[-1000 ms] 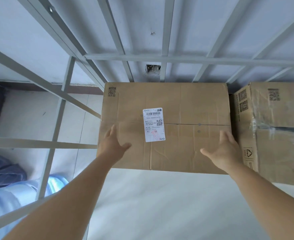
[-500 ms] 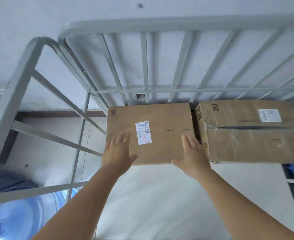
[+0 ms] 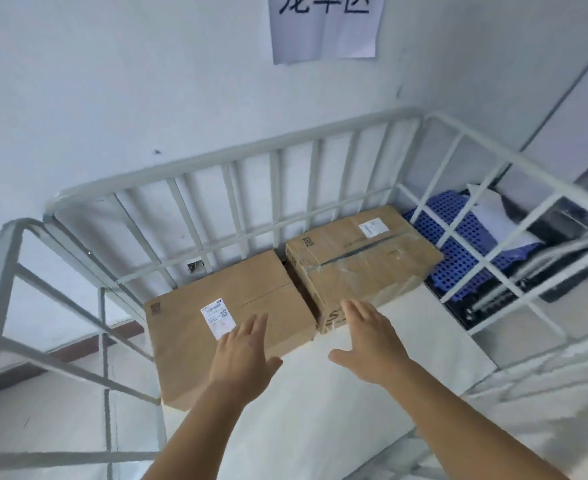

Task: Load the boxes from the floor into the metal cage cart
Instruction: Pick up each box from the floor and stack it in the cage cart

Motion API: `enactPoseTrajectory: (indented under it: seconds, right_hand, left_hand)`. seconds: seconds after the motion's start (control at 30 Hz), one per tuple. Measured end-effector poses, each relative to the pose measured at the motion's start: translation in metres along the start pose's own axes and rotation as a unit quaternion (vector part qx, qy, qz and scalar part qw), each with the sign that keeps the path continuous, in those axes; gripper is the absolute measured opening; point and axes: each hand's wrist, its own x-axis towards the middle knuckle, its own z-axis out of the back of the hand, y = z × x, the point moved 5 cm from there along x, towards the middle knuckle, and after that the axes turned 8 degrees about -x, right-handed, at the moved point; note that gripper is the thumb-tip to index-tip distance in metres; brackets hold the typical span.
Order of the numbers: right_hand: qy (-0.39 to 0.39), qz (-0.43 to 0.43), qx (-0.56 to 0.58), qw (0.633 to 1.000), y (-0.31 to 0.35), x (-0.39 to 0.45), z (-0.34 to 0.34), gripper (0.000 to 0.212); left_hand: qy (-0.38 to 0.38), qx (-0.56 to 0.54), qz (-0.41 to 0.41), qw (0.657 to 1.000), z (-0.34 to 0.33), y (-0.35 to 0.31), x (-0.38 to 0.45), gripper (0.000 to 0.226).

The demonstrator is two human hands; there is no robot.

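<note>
Two brown cardboard boxes are seen lying flat inside the grey metal cage cart, on its white floor against the back bars. The left box carries a white shipping label on top and a printed code at one corner. The right box, taped with clear tape, also white-labelled, is set just beside it, a narrow gap between.

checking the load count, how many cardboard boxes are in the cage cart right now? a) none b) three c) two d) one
c, two: a box with a white label lies on the left of the metal cage cart floor and a taped box sits beside it on the right, with both the left hand and the right hand open and empty above them.
</note>
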Motion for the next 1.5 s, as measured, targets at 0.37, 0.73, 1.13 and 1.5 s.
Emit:
enactPoseTrajectory:
  seconds: [0.37,0.73,1.13,1.5]
  right_hand:
    - [-0.11,-0.186,0.087,0.972,-0.11,-0.168,0.045,0.095]
    - [-0.179,-0.365,0.132,0.904,-0.236,-0.359,0.018,0.089]
    - [-0.155,-0.505,0.174,0.831,-0.363,-0.55,-0.063,0.087]
    - [-0.104,-0.585,0.213,0.775,-0.479,-0.629,-0.126,0.097]
  left_hand:
    - [0.043,0.021,-0.232,0.972,-0.012,-0.184,-0.052,0.081]
    - [0.112,0.069,-0.435,0.89,-0.1,-0.376,-0.151,0.079]
    - [0.199,0.15,-0.506,0.826,-0.25,-0.518,-0.266,0.078]
    - [0.255,0.193,-0.532,0.784,-0.367,-0.621,-0.301,0.073]
